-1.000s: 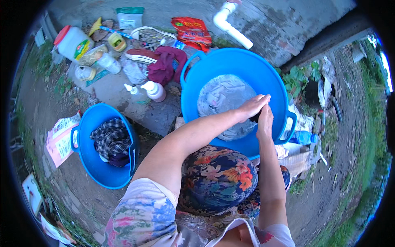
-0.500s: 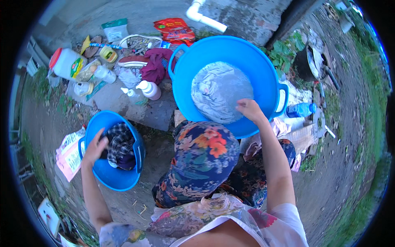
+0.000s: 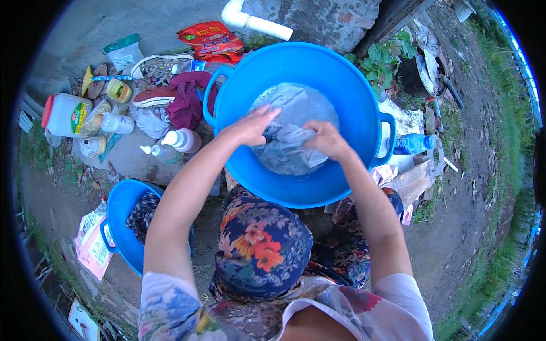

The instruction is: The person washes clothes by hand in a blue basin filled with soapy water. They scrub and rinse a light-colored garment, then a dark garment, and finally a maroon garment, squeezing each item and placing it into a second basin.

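Note:
A big blue tub (image 3: 354, 74) stands before me, with a light grey wet cloth (image 3: 291, 139) lying in cloudy water inside it. Over the cloth's left part is my left hand (image 3: 254, 126), fingers stretched and apart, touching the fabric. My right hand (image 3: 327, 140) pinches a raised fold of the same cloth. Lower left, a smaller blue basin (image 3: 120, 210) holds dark checked clothing (image 3: 142, 216), partly hidden behind my left forearm.
Left of the tub are a white pump bottle (image 3: 183, 140), a maroon cloth (image 3: 186, 101), shoes and a red-lidded jar (image 3: 65, 115). A red packet (image 3: 211, 42) and white pipe (image 3: 259, 24) are behind; a blue bottle (image 3: 412, 144) lies right.
My left hand has moved from the smaller basin into the big tub. My right hand has reached down and taken hold of the cloth, now bunched upward. The view has shifted.

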